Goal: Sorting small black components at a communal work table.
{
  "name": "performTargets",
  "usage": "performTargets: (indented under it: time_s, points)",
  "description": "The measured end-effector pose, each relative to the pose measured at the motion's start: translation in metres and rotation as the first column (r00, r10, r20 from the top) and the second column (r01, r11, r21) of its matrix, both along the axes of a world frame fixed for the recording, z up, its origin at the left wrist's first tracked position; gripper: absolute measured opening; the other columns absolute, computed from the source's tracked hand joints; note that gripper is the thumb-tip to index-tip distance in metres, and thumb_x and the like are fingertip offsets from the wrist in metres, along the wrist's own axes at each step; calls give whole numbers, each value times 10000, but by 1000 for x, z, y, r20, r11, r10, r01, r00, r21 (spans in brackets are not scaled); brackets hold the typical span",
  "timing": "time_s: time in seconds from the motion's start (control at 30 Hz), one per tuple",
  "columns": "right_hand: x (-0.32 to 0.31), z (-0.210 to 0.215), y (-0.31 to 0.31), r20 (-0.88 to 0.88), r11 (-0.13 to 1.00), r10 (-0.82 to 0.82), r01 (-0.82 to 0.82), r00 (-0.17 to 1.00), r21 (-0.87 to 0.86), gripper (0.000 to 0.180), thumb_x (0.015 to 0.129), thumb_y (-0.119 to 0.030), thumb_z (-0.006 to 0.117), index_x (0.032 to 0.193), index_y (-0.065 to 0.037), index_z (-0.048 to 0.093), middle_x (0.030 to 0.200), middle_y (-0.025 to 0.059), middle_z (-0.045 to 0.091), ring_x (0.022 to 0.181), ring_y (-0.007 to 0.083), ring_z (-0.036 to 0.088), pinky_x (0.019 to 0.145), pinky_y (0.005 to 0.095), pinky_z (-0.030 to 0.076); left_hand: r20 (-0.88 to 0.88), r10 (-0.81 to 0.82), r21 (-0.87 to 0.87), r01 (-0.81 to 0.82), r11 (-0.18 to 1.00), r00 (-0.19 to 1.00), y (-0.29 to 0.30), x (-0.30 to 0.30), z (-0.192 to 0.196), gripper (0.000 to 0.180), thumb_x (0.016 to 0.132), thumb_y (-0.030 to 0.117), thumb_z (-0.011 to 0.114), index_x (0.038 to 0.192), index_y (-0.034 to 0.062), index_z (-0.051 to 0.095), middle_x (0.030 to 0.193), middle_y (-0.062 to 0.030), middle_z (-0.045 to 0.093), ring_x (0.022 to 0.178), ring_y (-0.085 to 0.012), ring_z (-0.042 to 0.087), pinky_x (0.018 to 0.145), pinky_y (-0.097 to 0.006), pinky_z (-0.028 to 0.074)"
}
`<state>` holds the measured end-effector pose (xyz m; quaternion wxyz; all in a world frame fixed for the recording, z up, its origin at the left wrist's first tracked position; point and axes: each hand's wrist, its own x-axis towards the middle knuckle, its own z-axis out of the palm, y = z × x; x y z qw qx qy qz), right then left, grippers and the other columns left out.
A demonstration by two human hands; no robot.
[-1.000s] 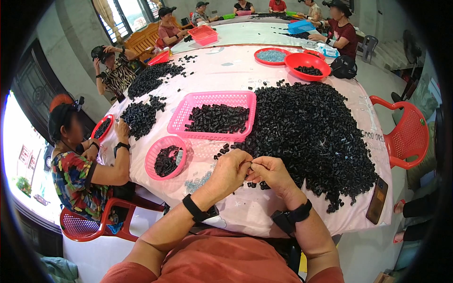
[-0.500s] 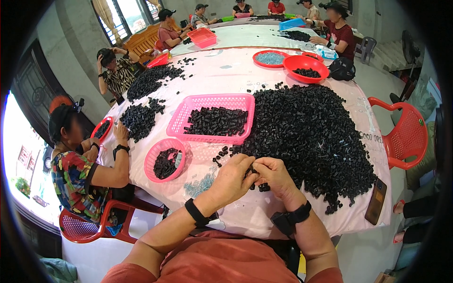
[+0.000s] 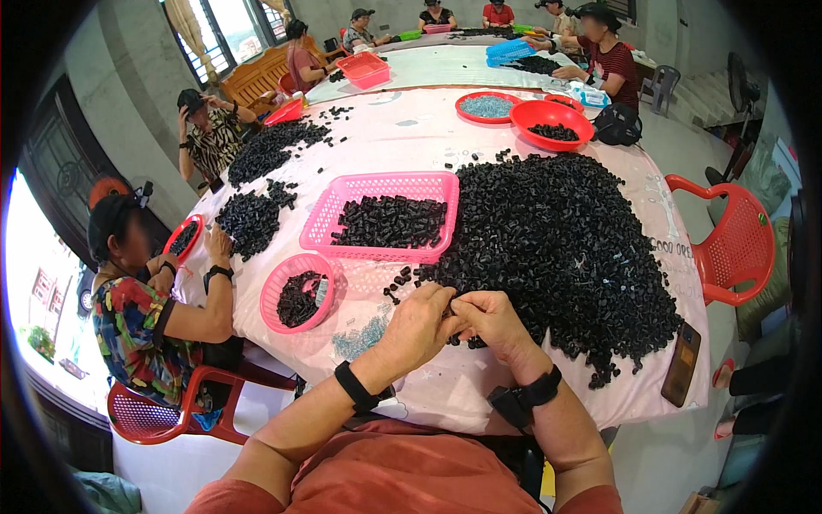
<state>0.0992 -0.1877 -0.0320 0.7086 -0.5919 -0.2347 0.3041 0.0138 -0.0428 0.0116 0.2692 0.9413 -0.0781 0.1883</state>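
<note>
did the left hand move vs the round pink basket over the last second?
Cannot tell any real shift: the left hand sits right of the round pink basket, meeting the right hand, as before.

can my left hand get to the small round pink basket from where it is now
Probably yes. The left hand sits just right of the round pink plastic basket, with only bare pink tablecloth and loose small bluish bits between.
</note>
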Motion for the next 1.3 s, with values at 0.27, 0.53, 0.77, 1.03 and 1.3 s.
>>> performTargets:
  time_s: [0.27,0.53,0.77,1.03,1.3]
  points:
    - [2,-3,2,-37,1000,-4,4,999,4,201,966,-183,610,934,-8,704,784,48,706,651,92,656,580,208,530,72,-6,1,6,1000,997,-1,2,-7,298,804,58,690,1080,-30,620,883,-192,629,765,-381,639,666,-425,519]
    - [1,4,-1,-90,1000,7,-5,996,27,258,989,-209,576,969,28,675,836,93,714,677,137,692,577,213,533,63,-6,-26,8,1000,998,4,4,-3,259,834,79,678,1068,-24,632,865,-189,634,758,-373,644,656,-423,515]
    - [7,13,-2,-86,981,-193,192,977,-20,238,993,-199,552,965,13,657,859,125,716,708,164,706,613,237,550,-264,31,-43,-44,998,964,25,8,11,325,832,105,696,1117,-38,631,861,-203,643,744,-328,654,661,-394,513]
    - [8,6,-2,-92,980,-194,197,977,26,190,971,-189,596,976,-10,658,867,94,709,715,141,699,622,229,535,276,333,-456,-182,871,901,52,44,16,249,909,51,643,1148,-21,642,807,-59,685,682,-155,634,615,-300,497]
    - [7,8,-1,-61,983,-183,183,981,-8,190,967,-197,602,998,-15,649,879,104,710,725,161,707,622,235,537,-324,83,47,-71,996,942,58,2,-25,92,798,37,672,885,9,686,789,-144,680,676,-231,658,644,-348,510]
